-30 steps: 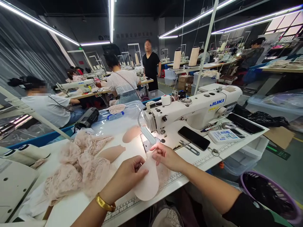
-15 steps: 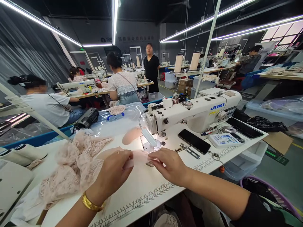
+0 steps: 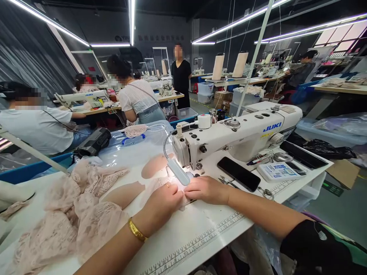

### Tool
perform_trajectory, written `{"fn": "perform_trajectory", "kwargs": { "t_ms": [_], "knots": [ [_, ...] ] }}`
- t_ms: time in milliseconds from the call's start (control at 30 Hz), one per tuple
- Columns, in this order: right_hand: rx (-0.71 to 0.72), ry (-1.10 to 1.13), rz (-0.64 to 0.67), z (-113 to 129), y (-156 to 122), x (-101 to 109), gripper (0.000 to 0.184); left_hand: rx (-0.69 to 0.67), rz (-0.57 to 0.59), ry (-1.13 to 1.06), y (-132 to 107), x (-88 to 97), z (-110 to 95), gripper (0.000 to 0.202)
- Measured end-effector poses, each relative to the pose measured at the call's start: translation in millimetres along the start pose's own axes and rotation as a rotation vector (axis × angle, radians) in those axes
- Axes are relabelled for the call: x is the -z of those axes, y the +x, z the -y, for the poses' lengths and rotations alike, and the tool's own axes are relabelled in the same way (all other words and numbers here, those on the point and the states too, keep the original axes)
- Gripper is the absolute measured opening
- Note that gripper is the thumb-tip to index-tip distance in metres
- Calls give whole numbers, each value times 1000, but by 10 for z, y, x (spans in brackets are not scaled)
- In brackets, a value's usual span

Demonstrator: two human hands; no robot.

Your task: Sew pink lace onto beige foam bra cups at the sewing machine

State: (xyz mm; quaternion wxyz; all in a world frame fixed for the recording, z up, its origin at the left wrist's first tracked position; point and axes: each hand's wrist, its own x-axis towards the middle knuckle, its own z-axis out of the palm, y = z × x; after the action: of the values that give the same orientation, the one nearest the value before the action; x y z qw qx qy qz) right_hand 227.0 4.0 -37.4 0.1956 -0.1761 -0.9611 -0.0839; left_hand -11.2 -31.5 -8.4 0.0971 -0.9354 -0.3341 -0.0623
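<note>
My left hand (image 3: 162, 206), with a gold bracelet at its wrist, is closed on a sheer pale-pink lace fabric (image 3: 151, 189) just in front of the sewing machine (image 3: 229, 133). Close beside it, my right hand (image 3: 208, 190) pinches the same fabric's edge, fingertips almost touching the left ones. A small lamp (image 3: 177, 172) lights the spot and partly covers the needle area. Behind the hands lies a smooth pink cloth piece (image 3: 155, 165). A second pink piece (image 3: 124, 194) lies to the left, near a heap of pink lace (image 3: 65, 214).
Thread snips (image 3: 228, 182) and a black phone (image 3: 238, 173) lie right of my hands. A white box (image 3: 279, 172) sits farther right. A printed ruler (image 3: 197, 238) runs along the table's front edge. Several people work beyond; one person (image 3: 181, 76) stands.
My hands have come together near the needle area, the left moving right with the fabric. The lace fabric now lies flatter behind my left hand. The view has shifted slightly.
</note>
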Motion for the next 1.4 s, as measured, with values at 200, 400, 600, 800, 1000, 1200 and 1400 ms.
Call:
{"fn": "perform_trajectory", "kwargs": {
  "t_ms": [200,400,600,800,1000,1200,1400],
  "knots": [
    [-79,186,-36,-30,-96,50,28,-4,-178,-88,-72,-106,-53,24],
    [-100,270,-32,-47,-107,47,26,20,-175,-127,-24,-112,-84,24],
    [-108,299,-39,-40,-121,40,26,42,-199,-132,9,-67,-120,24],
    [-106,303,-53,-37,-127,33,26,4,-221,-167,11,-86,-118,18],
    [-113,286,-54,-44,-146,19,24,15,-228,-197,11,-128,-111,18],
    [-148,252,3,-36,-129,44,22,4,-261,-188,10,-163,-90,20],
    [-227,225,-4,-38,-110,25,14,-46,-225,-175,100,-167,99,21]
  ]
}}
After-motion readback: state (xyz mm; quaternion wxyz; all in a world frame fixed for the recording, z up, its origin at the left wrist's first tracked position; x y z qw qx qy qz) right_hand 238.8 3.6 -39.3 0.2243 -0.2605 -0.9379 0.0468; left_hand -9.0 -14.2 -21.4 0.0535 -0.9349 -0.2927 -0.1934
